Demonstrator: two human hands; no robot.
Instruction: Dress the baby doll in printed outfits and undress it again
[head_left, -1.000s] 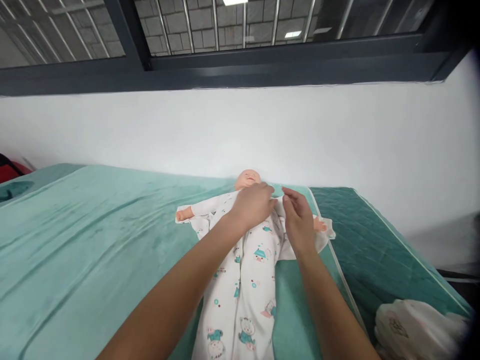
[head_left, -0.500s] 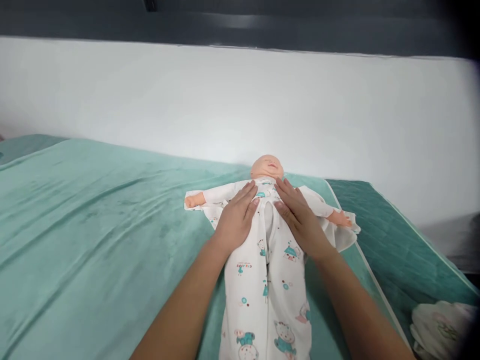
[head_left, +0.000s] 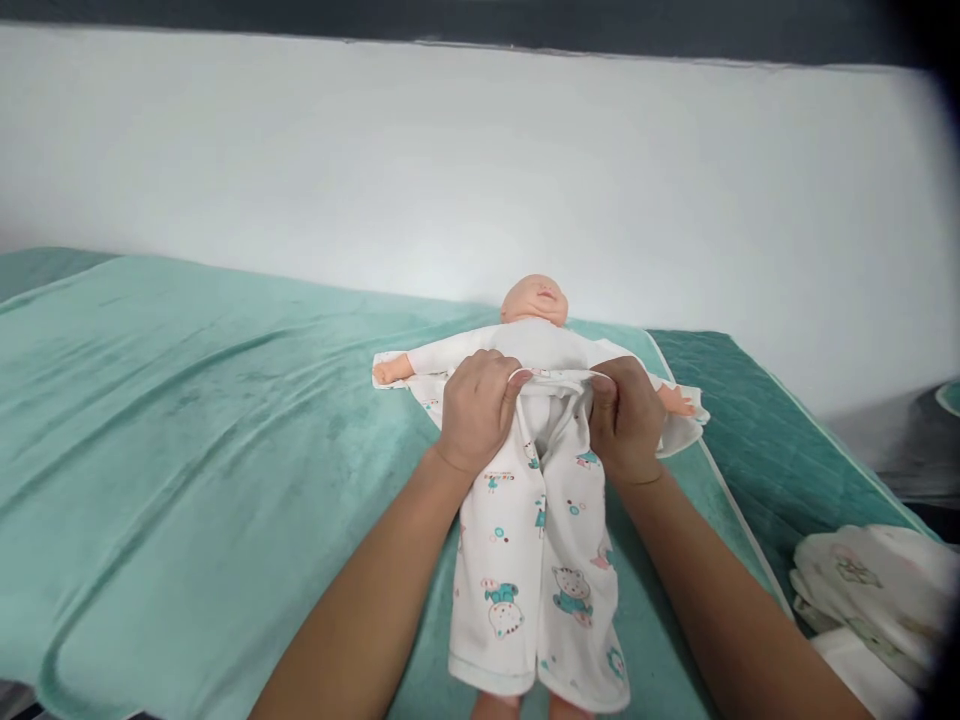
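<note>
A baby doll [head_left: 536,300] lies on its back with its arms stretched out sideways, dressed in a white long-sleeved top [head_left: 525,346]. White printed baby pants [head_left: 571,590] with bears on them lie over its lower body, and the lower legs show below the hems. My left hand [head_left: 480,405] is closed on the left side of the waistband, thumb on the edge. On the other side, my right hand [head_left: 624,415] grips the same waistband. The band is stretched between both fists, slightly lifted, with the opening of the pants visible beneath it.
A light green sheet [head_left: 187,450] with wrinkles covers the bed. To the right is a darker green quilted cover [head_left: 757,430]. Folded white printed clothes [head_left: 870,590] lie at the lower right. Behind the doll's head stands a white wall [head_left: 375,170].
Both hands went from lying flat on the doll's chest to gripping the waistband. The waistband has come down from the chest, and the doll's lower legs now show. The view has tilted downward.
</note>
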